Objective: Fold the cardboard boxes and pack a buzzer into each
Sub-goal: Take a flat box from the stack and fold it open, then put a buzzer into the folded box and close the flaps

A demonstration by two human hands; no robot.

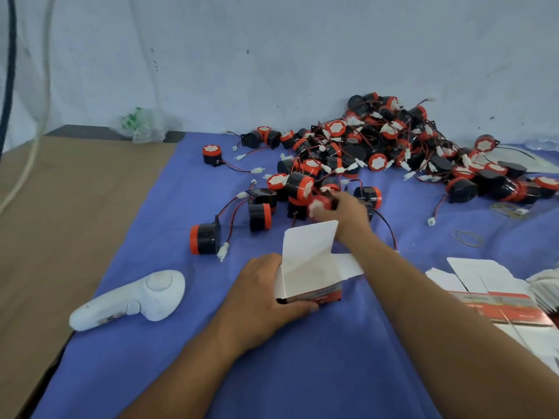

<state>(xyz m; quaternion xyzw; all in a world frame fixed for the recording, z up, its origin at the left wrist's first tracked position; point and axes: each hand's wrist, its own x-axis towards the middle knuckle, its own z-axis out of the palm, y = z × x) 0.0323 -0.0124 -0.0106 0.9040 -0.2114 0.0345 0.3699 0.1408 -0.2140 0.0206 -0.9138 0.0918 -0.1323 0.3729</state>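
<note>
Blue cloth [151,373] covers the worktop in front of a pale, marked wall [272,55]. Well left of both hands, a brown cardboard sheet [60,207] lies beside the cloth. A crumpled clear plastic bag [142,125] sits at its far edge against the wall. A white controller [130,297] lies on the cloth just left of the left hand. Beyond it, a loose buzzer [204,238] lies on its side, with its wire and white plug trailing.

The left hand [263,300] grips the open box [308,267] from the left side, with the thumb across its lower front edge. The box stands upright on the cloth with its white top flap raised. Just beyond the flap, the right hand [348,207] reaches forward, its fingers curled round a red-capped buzzer [322,204]. Both are blurred, at the near edge of the scattered units.

Farther off and right of that hand, the buzzer pile [393,140] heaps against the wall in a tangle of red and black wires. Rubber bands [467,237] lie on the cloth right of the right forearm. Unfolded flat boxes [499,294] are stacked beyond it at the right edge.
</note>
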